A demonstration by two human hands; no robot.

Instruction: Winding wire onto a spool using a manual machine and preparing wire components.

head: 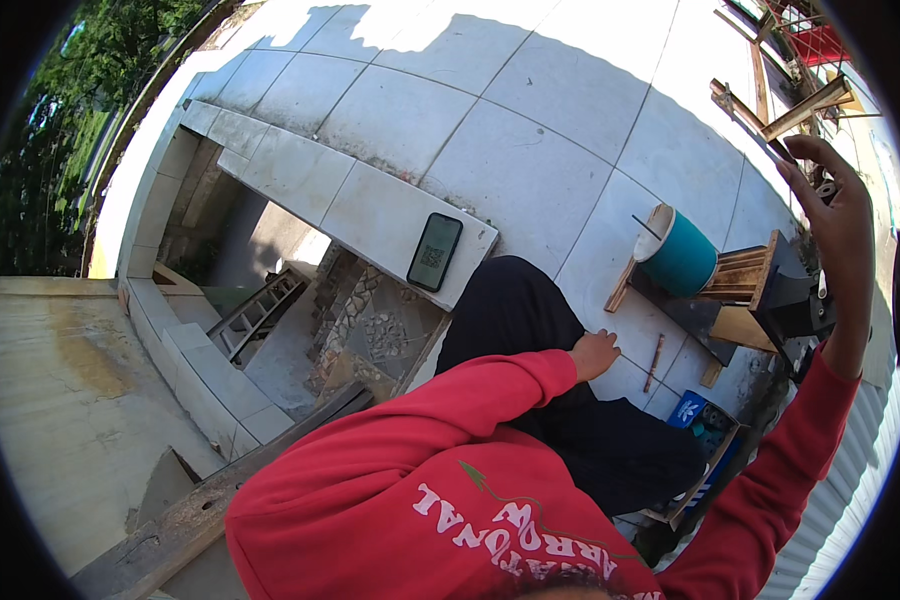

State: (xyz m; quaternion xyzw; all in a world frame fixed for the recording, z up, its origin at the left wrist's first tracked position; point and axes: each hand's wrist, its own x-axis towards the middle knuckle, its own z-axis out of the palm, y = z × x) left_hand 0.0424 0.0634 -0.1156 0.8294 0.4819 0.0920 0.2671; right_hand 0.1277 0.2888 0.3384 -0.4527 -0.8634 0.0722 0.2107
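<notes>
My left hand point(596, 354) rests by my dark-trousered knee, its fingers loosely bent and nothing visible in it. My right hand point(832, 180) is raised at the upper right, thumb and forefinger curved around the near end of a thin dark bar point(750, 124); whether they touch it is unclear. Below and left of that hand, a teal cylindrical container point(682, 259) with a pale top and a thin rod lies tilted against a slatted wooden piece point(735, 271). A narrow brown stick point(654, 364) lies on the tiles near my left hand.
A smartphone point(435, 252) showing a printed-style code lies on the tiled ledge point(360, 202), beside a drop with a ladder point(259, 315) below. A blue shoebox point(709, 427) holds several items. Rusty angle iron point(810, 109) stands upper right; a weathered timber beam point(187, 517) crosses lower left.
</notes>
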